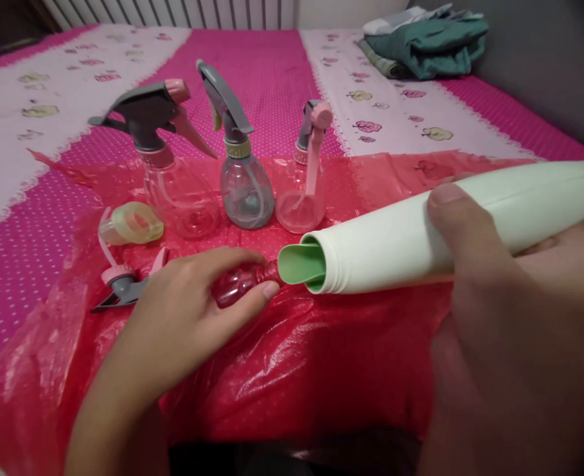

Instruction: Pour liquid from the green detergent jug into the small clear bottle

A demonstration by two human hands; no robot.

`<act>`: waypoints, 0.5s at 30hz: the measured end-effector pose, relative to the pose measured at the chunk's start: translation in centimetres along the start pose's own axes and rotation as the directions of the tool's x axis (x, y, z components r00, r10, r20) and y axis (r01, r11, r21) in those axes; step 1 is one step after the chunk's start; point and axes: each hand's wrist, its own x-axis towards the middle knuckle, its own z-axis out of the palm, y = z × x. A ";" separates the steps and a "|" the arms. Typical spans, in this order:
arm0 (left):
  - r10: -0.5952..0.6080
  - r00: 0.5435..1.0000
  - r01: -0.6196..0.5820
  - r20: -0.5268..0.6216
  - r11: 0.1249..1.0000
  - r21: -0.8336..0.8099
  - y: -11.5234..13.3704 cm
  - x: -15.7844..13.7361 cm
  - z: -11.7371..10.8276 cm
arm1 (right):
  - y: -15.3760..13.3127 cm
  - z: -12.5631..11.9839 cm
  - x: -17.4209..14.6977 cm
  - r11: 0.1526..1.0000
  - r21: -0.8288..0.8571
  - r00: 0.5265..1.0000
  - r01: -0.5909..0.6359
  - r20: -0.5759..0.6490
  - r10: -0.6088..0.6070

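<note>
My left hand (pixel 192 304) grips a small clear bottle (pixel 237 283) that lies on its side on the red plastic sheet (pixel 296 370), neck pointing right. My right hand (pixel 500 297) holds a large pale green bottle (pixel 420 231) tipped nearly flat. Its green pour spout (pixel 299 263) sits right at the small bottle's neck. Whether any liquid flows I cannot tell.
Three small spray bottles stand in a row behind: one with a dark grey and pink trigger (pixel 167 165), a grey one (pixel 245 165), a pink one (pixel 306 178). A yellowish bottle (pixel 131 223) and a loose spray head (pixel 123 281) lie at left. Folded clothes (pixel 425 43) lie far right.
</note>
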 end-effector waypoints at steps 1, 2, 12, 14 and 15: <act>0.002 1.000 -0.002 -0.003 1.000 0.000 0.0 0.1 0.1 | 0.0 0.1 0.0 1.000 0.004 1.000 -0.005 -0.015 0.005; 0.003 1.000 -0.003 -0.003 1.000 -0.001 -0.1 0.1 0.1 | 0.0 0.2 0.0 1.000 0.005 1.000 -0.008 -0.022 0.008; 0.041 0.999 -0.041 -0.016 0.999 -0.006 -0.1 -0.1 0.0 | 0.4 -0.1 0.6 0.999 -0.029 1.000 -0.016 -0.023 0.015; 0.048 0.999 -0.048 -0.019 0.999 -0.003 -0.1 -0.1 0.0 | 0.4 -0.1 0.8 0.999 -0.023 1.000 -0.026 -0.018 0.025; 0.050 0.999 -0.050 -0.020 0.999 -0.001 -0.1 -0.1 0.0 | 0.4 -0.1 0.8 0.999 -0.019 0.999 -0.029 -0.018 0.029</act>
